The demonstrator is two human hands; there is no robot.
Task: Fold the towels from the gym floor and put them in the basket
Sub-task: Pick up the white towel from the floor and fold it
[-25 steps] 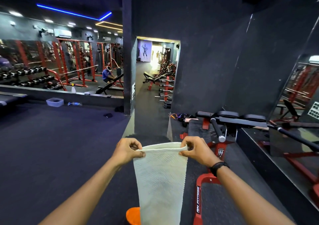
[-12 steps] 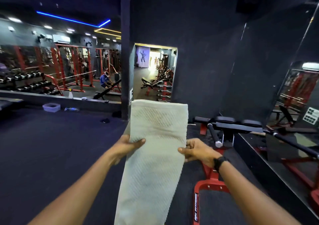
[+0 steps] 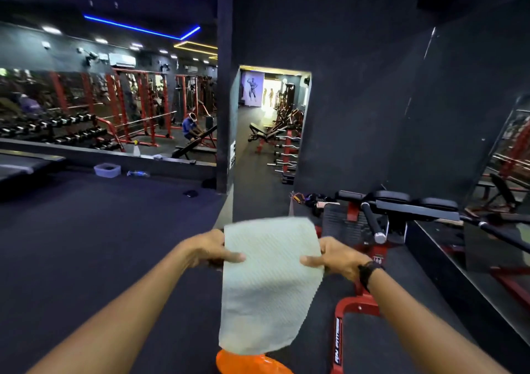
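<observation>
Towel (image 3: 269,282): pale, diagonal-ribbed weave, folded to a narrow panel, held up mid-air at centre frame, well above gym floor (image 3: 86,244). Top edge blurred; lower end hangs loose, overlapping an orange object.

Left hand (image 3: 210,249): pinches towel's L edge, thumb across front face, fingers tucked behind cloth.

Right hand (image 3: 337,256): pinches towel's R edge, thumb on front, fingers behind. Dark wristband (image 3: 368,272) on same arm.

Orange object (image 3: 249,363): rounded, glossy, at bottom edge of frame directly below towel; cut off by frame, so can't say if basket or not.

Gym floor: dark matting, fills L half of view.

Bench machine (image 3: 372,259): red frame, black pads, chrome-ended handle; stands just R of right hand, lettering down its lower red bar.

Small clear tub (image 3: 107,170): on floor far L, near low ledge under wall mirror.

Plastic bottle (image 3: 137,173): lying on its side just R of tub.

Spray bottle (image 3: 136,148): upright on ledge above.

Wall mirror (image 3: 100,110): reflects red racks, dumbbell rows, a seated person in blue.

Doorway (image 3: 272,115): past dark pillar, opens onto brightly lit room w/ more red benches & a barbell rack.

Ceiling: blue & yellow LED strips, upper L.
</observation>
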